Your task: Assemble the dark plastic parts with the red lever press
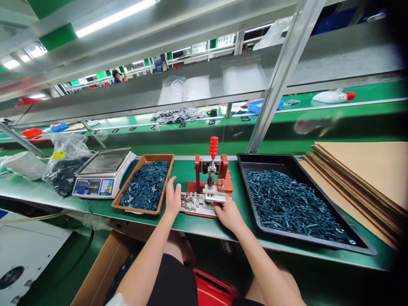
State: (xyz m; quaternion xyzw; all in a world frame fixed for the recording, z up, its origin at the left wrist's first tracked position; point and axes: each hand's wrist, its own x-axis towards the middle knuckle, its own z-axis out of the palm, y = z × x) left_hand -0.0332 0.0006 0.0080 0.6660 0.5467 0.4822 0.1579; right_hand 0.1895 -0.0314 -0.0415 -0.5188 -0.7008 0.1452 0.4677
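A small red hand press (210, 178) with a red-knobbed lever (213, 146) stands on the green bench, with a metal fixture plate (195, 202) at its front. My left hand (173, 199) rests at the plate's left end, fingers together and pointing up, between the plate and a brown tray (144, 185) of dark small parts. My right hand (227, 212) is curled at the plate's right front corner, fingertips on the metal; whether it holds a part is hidden. A black tray (296, 204) heaped with the same dark parts lies to the right.
A weighing scale (102, 174) and a clear bag of dark parts (65, 168) sit at the left. Stacked cardboard sheets (363, 178) lie at the right. A slanted metal post (280, 80) rises behind the press. A cardboard box (102, 267) sits below the bench.
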